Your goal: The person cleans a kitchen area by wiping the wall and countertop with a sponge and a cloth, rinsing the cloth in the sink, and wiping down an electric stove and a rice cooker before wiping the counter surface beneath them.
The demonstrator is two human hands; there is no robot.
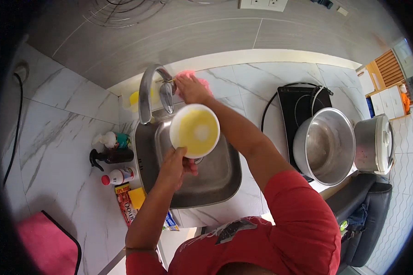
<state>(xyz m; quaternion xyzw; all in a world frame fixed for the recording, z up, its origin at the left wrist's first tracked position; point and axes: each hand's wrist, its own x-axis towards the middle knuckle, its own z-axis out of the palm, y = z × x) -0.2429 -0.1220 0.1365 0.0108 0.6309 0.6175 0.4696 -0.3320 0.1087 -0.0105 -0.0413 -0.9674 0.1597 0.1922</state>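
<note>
Bottles (114, 156) stand left of the sink (218, 176); the left hand (173, 167) has its fingers closed on the near rim of the yellow-and-white bowl (195, 130), above the sink; the right hand (192, 89), fingers extended, touches crumpled pink material (203, 83) beside the faucet (145, 94).

At twelve o'clock, grey wall (206, 34) with thin pale lines, and on it, near one o'clock, white socket plate (263, 4). Below, pale strip (243, 57) along bench (225, 82) of white, grey-veined tiles. At nine o'clock, similar marble-look tiles (50, 117). Toward two o'clock, brown slats (388, 66) and white drawers (386, 103). Near four o'clock, black padded seat (380, 211) beside wavy white wall (403, 183). Soft light.
</note>
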